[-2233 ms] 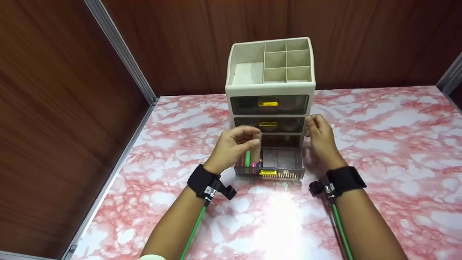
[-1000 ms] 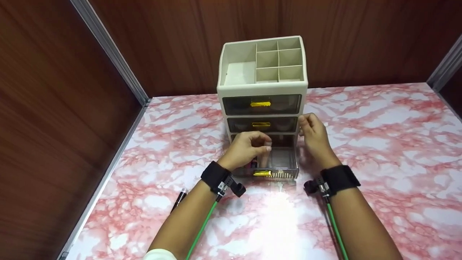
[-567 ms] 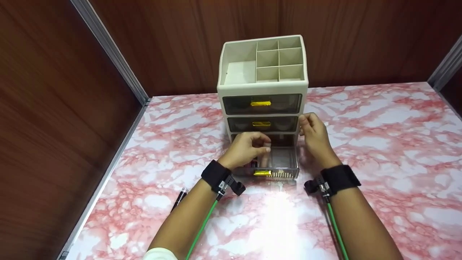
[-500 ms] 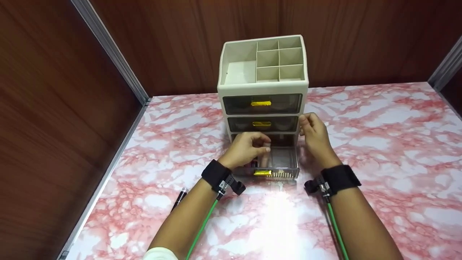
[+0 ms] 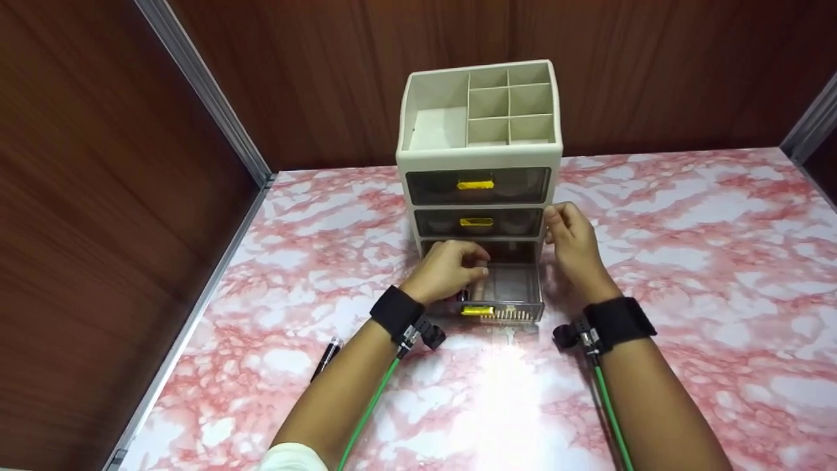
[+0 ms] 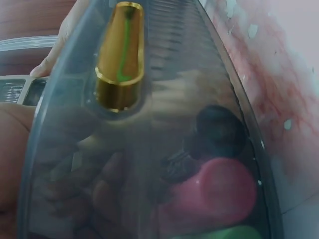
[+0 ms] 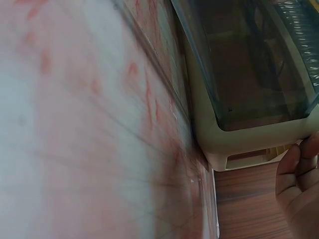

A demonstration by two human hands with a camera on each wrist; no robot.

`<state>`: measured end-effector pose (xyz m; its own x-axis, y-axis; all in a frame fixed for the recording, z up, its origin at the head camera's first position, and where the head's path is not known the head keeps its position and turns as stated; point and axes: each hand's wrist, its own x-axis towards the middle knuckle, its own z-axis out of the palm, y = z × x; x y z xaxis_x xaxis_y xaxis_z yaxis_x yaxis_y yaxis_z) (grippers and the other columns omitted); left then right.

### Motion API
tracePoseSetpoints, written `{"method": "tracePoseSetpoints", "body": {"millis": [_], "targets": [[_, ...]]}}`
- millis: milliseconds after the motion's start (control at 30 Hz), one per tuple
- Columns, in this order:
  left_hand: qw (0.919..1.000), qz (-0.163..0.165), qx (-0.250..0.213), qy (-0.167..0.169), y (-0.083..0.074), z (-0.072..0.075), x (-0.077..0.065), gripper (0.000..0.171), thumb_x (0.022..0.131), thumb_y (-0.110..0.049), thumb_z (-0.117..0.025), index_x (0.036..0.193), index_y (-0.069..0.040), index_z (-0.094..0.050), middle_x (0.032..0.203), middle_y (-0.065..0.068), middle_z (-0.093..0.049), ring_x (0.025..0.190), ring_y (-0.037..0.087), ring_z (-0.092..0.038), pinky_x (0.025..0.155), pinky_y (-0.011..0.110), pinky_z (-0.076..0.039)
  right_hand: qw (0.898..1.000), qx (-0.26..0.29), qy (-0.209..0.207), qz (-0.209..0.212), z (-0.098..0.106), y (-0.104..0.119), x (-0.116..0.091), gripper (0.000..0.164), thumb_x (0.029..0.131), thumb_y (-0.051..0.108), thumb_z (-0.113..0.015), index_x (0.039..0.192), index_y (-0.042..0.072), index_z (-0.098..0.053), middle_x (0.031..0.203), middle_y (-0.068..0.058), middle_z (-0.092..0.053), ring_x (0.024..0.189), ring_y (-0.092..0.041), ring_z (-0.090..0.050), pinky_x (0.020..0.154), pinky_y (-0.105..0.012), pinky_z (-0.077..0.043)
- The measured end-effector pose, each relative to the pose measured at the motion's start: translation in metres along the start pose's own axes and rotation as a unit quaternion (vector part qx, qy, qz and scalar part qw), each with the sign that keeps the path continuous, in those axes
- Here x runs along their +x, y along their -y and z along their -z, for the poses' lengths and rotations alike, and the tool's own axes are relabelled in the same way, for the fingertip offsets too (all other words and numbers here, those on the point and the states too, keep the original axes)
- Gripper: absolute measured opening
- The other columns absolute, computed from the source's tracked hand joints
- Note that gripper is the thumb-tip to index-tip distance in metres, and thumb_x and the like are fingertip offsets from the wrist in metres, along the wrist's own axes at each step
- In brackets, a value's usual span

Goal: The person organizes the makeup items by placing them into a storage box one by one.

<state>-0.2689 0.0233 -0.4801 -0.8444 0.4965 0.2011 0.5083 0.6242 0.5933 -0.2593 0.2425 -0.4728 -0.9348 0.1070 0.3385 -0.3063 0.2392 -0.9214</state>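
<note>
A cream desktop drawer organizer (image 5: 480,156) stands upright with its lowest clear drawer (image 5: 507,284) pulled out. My left hand (image 5: 446,271) reaches into that drawer, thumb and index finger pinching a slim beige stick-shaped thing (image 5: 479,289) that stands roughly upright; its kind is unclear. Through the drawer front in the left wrist view I see a pink-ended marker (image 6: 227,191), a dark round end (image 6: 221,132) and something green (image 6: 234,233). My right hand (image 5: 575,242) grips the organizer's right edge beside the middle drawer, thumb at the front.
A black pen (image 5: 325,356) lies on the marbled red-and-white table (image 5: 686,261), partly hidden by my left forearm. The two upper drawers (image 5: 480,222) are shut, with gold handles. Brown wood panels (image 5: 621,72) rise behind and at left.
My left hand has moved right and slightly down in the drawer with the beige thing, then stayed almost still. The black pen came into view. My right hand keeps its place on the organizer.
</note>
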Motion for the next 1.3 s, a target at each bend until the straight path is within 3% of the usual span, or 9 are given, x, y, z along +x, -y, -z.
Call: {"method": "tracePoseSetpoints", "body": {"millis": [133,267,500,633,933,1033,1133,1300], "targets": [[0.9998,-0.002,0.020,0.005,0.000,-0.001,0.001,0.019,0.079,-0.025,-0.067,0.096,-0.018,-0.068,0.087,-0.011,-0.064,0.077,0.003,-0.056,0.069,0.019,-0.043,1.000,0.021,0.009,-0.018,0.001,-0.002,0.001,0.037,0.091,0.040,-0.043,0.092,0.004,-0.048,0.084,-0.019,-0.048,0.074,-0.026,-0.045,0.065,-0.031,-0.039],[0.9989,-0.002,0.046,0.012,0.001,-0.002,0.003,0.022,0.079,-0.027,-0.066,0.098,-0.016,-0.068,0.088,-0.011,-0.064,0.078,0.005,-0.056,0.068,0.021,-0.043,1.000,0.022,0.010,-0.009,0.001,-0.006,0.002,0.038,0.092,0.040,-0.043,0.093,0.002,-0.048,0.084,-0.020,-0.049,0.072,-0.022,-0.045,0.064,-0.030,-0.039],[0.9951,-0.015,0.096,0.018,0.002,-0.004,0.005,0.024,0.080,-0.030,-0.064,0.100,-0.017,-0.067,0.082,-0.012,-0.061,0.076,0.006,-0.054,0.069,0.025,-0.043,1.000,0.027,-0.005,-0.004,0.002,-0.030,0.013,0.038,0.090,0.043,-0.045,0.091,0.006,-0.050,0.081,-0.017,-0.049,0.073,-0.027,-0.045,0.063,-0.030,-0.038],[0.9925,-0.017,0.120,0.019,0.002,-0.005,0.004,0.024,0.080,-0.031,-0.063,0.101,-0.019,-0.067,0.088,-0.010,-0.063,0.081,0.008,-0.057,0.072,0.027,-0.044,0.998,0.052,0.003,-0.027,0.002,-0.030,0.013,0.041,0.088,0.046,-0.046,0.093,0.005,-0.049,0.084,-0.015,-0.048,0.078,-0.033,-0.043,0.065,-0.031,-0.038],[0.9816,-0.017,0.187,0.036,0.002,-0.008,0.003,0.027,0.081,-0.036,-0.060,0.103,-0.020,-0.066,0.095,-0.004,-0.063,0.086,0.011,-0.057,0.072,0.027,-0.045,0.993,0.091,0.023,-0.077,0.002,-0.012,0.004,0.044,0.087,0.046,-0.047,0.098,0.004,-0.047,0.091,-0.019,-0.044,0.078,-0.026,-0.043,0.059,-0.026,-0.041],[0.9791,-0.017,0.197,0.049,0.001,-0.007,0.003,0.030,0.081,-0.037,-0.060,0.105,-0.019,-0.065,0.096,-0.002,-0.062,0.088,0.012,-0.057,0.073,0.028,-0.045,0.994,0.082,0.021,-0.069,0.002,-0.004,0.001,0.042,0.088,0.044,-0.046,0.097,0.003,-0.047,0.090,-0.019,-0.044,0.077,-0.025,-0.042,0.060,-0.026,-0.040],[0.9770,-0.018,0.204,0.059,0.001,-0.007,0.004,0.029,0.081,-0.036,-0.060,0.104,-0.018,-0.065,0.094,-0.001,-0.062,0.088,0.012,-0.057,0.073,0.028,-0.045,0.999,0.033,0.011,-0.020,0.003,-0.003,0.001,0.037,0.091,0.039,-0.044,0.096,0.002,-0.049,0.086,-0.022,-0.047,0.073,-0.025,-0.045,0.062,-0.027,-0.040],[0.9728,-0.018,0.219,0.073,0.002,-0.007,0.004,0.029,0.082,-0.034,-0.058,0.105,-0.017,-0.064,0.093,-0.001,-0.061,0.090,0.013,-0.056,0.074,0.029,-0.045,1.000,0.008,0.011,0.002,0.003,-0.017,0.007,0.037,0.092,0.039,-0.043,0.094,0.003,-0.049,0.082,-0.019,-0.049,0.070,-0.023,-0.046,0.062,-0.030,-0.040]]}}
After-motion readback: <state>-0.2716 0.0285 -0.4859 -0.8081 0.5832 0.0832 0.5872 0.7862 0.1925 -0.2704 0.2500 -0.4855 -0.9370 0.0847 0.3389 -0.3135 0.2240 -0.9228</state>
